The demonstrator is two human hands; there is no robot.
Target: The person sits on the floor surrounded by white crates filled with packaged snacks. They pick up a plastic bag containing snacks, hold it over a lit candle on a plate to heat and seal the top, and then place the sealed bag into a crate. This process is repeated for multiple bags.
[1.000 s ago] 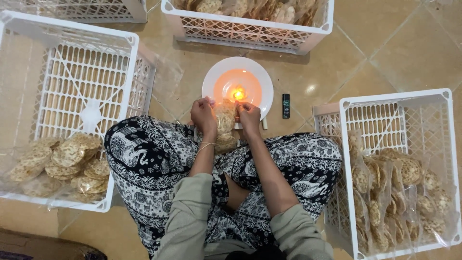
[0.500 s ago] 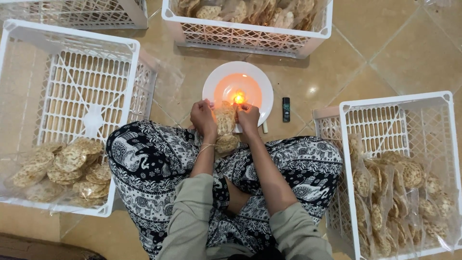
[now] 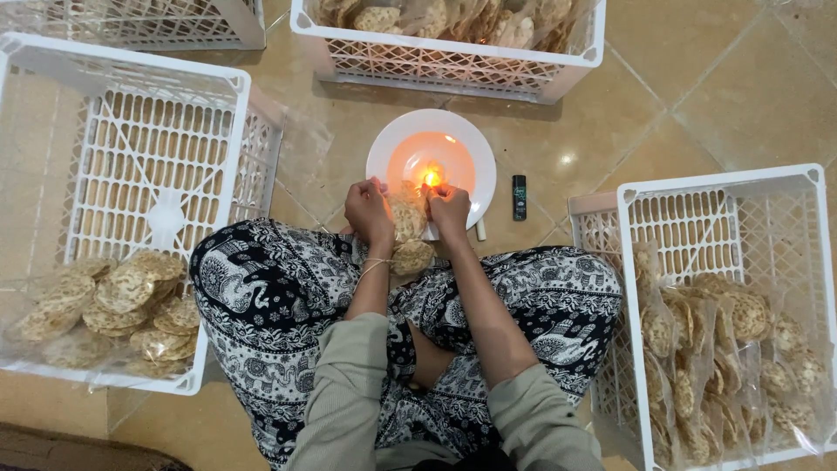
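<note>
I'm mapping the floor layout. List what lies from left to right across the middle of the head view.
White crate with round crackers → left hand → bag of crackers held over the white plate with a small flame → right hand → small dark lighter → white crate of bagged crackers.

right crate (image 3: 811,349): cut by edge | top crate (image 3: 453,65): cropped | fingertips: hidden behind bag (image 3: 408,228)

A clear plastic bag of round, golden crackers (image 3: 406,228) stands upright above the lap, its top edge at the small flame (image 3: 431,179) burning on the white plate (image 3: 384,153).
</note>
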